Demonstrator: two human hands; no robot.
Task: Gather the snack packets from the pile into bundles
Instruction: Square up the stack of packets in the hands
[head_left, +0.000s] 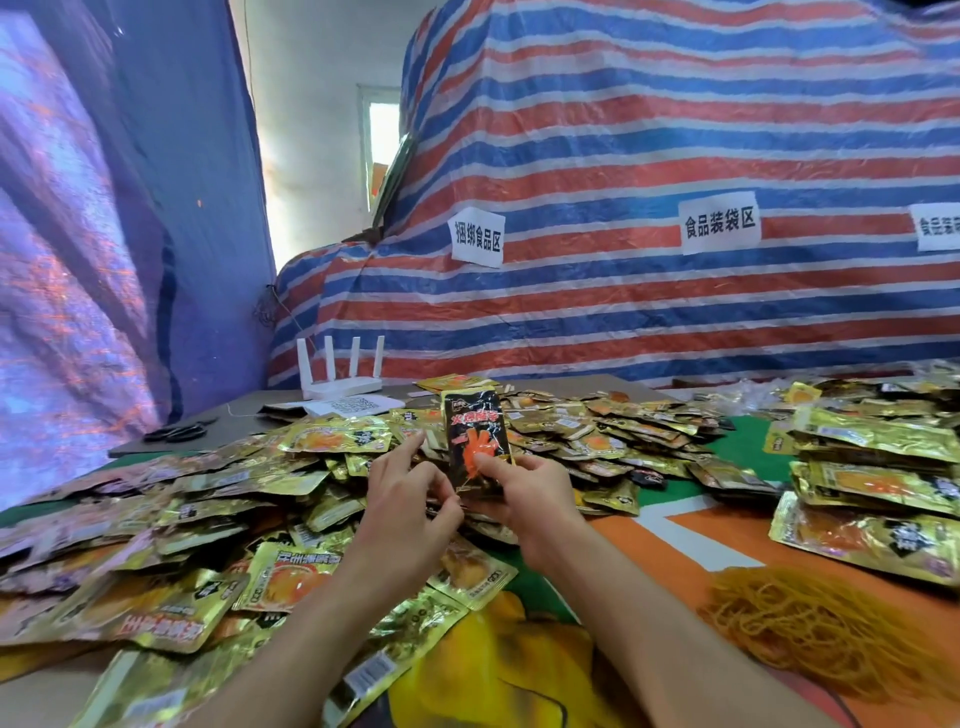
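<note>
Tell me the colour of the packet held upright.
The glossy foil snack packet is black with orange-red print; head view.

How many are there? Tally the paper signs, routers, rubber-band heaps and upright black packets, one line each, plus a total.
Paper signs: 3
Router: 1
Rubber-band heap: 1
Upright black packet: 1
Total: 6

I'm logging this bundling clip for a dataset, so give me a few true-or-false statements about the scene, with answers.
1. The right hand holds a black packet upright. True.
2. Most packets in the pile are blue. False: they are gold.
3. A heap of rubber bands lies on the table to the right of the arms. True.
4. The white router has two antennas. False: it has four.
</note>
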